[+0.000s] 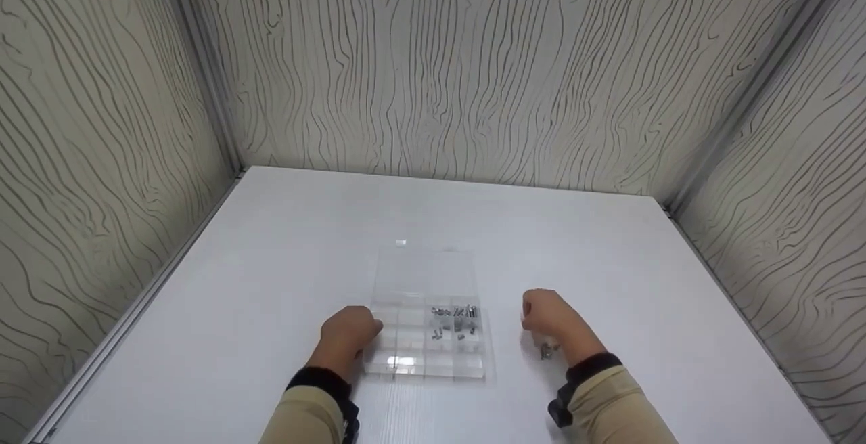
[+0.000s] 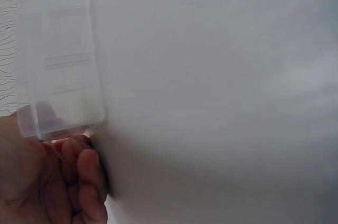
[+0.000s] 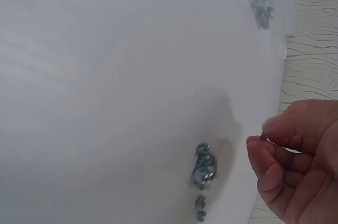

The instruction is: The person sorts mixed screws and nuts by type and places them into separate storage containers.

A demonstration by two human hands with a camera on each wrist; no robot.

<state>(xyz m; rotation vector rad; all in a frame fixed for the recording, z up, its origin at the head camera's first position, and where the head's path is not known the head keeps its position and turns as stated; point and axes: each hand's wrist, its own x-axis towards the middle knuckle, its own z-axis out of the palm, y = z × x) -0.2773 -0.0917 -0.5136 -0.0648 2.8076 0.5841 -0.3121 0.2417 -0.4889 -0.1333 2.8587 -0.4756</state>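
A clear plastic compartment box (image 1: 410, 341) lies with its lid (image 1: 426, 268) folded back. Small metal screws or similar hardware (image 1: 467, 312) sit in several of its right-hand compartments. My left hand (image 1: 346, 332) grips the box's left edge; in the left wrist view the thumb shows through the plastic and the fingers curl by the corner. To the right of the box, my right hand (image 1: 551, 317) pinches a tiny dark piece (image 3: 264, 136) between thumb and forefinger, its kind too small to tell. Beside that hand lies a small pile of shiny metal hardware (image 3: 205, 171).
The white table (image 1: 284, 248) runs back to a wood-grain patterned wall (image 1: 433, 65), with similar panels at both sides. A small clear piece (image 1: 401, 242) lies just beyond the lid. A second, smaller metal cluster (image 3: 200, 208) lies near the pile.
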